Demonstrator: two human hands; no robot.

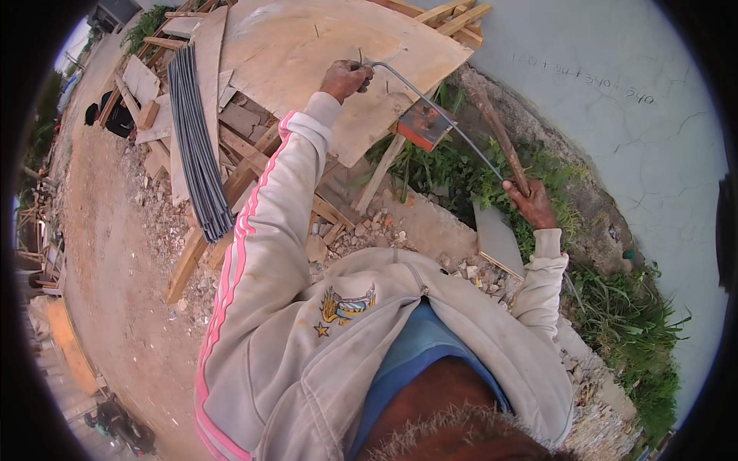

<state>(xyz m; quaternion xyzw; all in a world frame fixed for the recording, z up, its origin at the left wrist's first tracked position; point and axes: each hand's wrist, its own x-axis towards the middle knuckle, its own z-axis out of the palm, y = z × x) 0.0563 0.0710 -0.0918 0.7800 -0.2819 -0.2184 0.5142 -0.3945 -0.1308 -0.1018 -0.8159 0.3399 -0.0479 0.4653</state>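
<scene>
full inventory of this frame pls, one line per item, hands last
plywood board: 1, tan, top centre, lying on timber supports
steel rod: 1, grey, bent at one end, running from the board down to the right
rod bundle: 1 bundle, dark grey, left of the board on planks
wooden handle: 1, brown, slanting above the right hand
orange block: 1, orange-red, under the board's right edge
planks: several, brown, stacked under and left of the board
rubble: scattered, grey, ground below the board
grass: patches, green, along the wall
wall: 1, pale grey, cracked, right side
left hand: gripping the rod's bent end on the board
right hand: closed around the handle and rod's lower end
</scene>
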